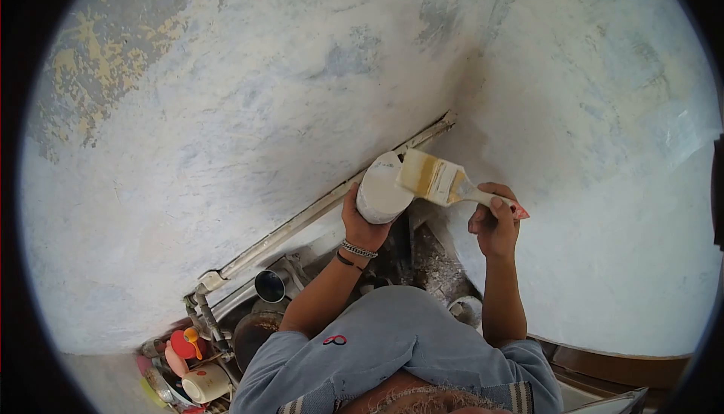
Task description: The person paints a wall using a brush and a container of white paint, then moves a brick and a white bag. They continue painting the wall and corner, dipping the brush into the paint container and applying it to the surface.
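Note:
My left hand (363,224) is wrapped round a white paint-smeared container (381,197), holding it up in front of the wall. In my right hand (498,222) is a wide paintbrush (445,182), gripped by its pale handle, whose red tip sticks out past my fingers. The brush points left, and its yellowish bristles, coated in white, overlap the right side of the container in this view.
Patchy whitewashed walls (249,120) meet in a corner ahead. A pale rail (294,225) runs slanting along the left wall, with pipes (204,312) at its lower end. Below stand a metal cup (270,284), a white-rimmed round container (466,310) and several kitchen things, including a cream mug (206,382).

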A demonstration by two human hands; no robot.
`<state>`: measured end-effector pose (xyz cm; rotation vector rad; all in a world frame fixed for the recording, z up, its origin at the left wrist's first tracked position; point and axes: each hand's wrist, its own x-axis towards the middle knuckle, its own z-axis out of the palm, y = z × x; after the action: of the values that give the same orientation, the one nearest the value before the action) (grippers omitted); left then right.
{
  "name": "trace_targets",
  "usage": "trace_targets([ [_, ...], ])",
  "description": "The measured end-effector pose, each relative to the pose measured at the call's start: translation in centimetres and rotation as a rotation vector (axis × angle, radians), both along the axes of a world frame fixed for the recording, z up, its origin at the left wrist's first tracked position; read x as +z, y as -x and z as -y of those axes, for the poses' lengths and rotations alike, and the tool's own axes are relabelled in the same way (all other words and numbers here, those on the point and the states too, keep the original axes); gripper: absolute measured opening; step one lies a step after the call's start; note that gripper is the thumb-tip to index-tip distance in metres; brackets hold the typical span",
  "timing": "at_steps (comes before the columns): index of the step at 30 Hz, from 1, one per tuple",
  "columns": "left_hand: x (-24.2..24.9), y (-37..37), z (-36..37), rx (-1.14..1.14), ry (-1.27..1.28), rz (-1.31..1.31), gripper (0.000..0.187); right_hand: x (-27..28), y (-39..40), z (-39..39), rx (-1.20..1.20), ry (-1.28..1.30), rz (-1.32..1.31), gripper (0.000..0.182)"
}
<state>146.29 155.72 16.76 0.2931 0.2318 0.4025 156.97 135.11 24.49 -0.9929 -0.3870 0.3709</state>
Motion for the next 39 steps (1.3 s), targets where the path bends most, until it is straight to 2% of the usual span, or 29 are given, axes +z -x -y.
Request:
trace_targets([
  [5, -0.5, 1.7, 0.1, 0.016, -0.005, -0.058, 0.054, 0.0, -2.7, -3.7, -0.168, 0.018, -0.023, 0.029],
  [8, -0.8, 3.1, 0.4, 0.025, 0.004, -0.071, 0.055, -1.9, -4.8, -7.2, -0.197, -0.016, -0.053, 0.026],
  [12, -1.3, 4.8, 0.5, 0.013, 0.032, -0.056, 0.057, -0.8, -5.2, -11.1, -0.201, -0.11, -0.06, 0.021],
  [15, -1.4, 6.1, 0.7, 0.026, 0.027, -0.109, 0.056, 1.2, -5.3, -11.0, -0.175, -0.104, -0.012, 0.02],
  [23, -0.8, 8.1, 1.2, 0.073, 0.078, -0.138, 0.054, -0.5, -4.3, -11.1, -0.272, 0.04, 0.011, 0.02],
  [25, -0.8, 8.2, 1.2, 0.068, 0.068, -0.131, 0.054, 1.1, -4.3, -12.6, -0.272, 0.006, 0.03, 0.02],
  [30, -0.6, 8.3, 1.4, 0.057, 0.041, -0.123, 0.053, 10.4, -3.7, -12.3, -0.25, -0.093, 0.229, 0.018],
  [34, 0.0, 8.4, 1.3, 0.057, 0.052, -0.083, 0.053, 13.9, -2.4, -11.1, -0.295, -0.231, 0.335, 0.018],
  [37, 0.0, 8.7, 1.2, 0.06, 0.039, -0.106, 0.053, 10.1, -2.1, -13.3, -0.214, -0.249, 0.33, 0.018],
  [39, 0.1, 8.8, 1.1, 0.062, 0.01, -0.122, 0.053, 5.4, -1.7, -13.9, -0.226, -0.115, 0.361, 0.02],
])
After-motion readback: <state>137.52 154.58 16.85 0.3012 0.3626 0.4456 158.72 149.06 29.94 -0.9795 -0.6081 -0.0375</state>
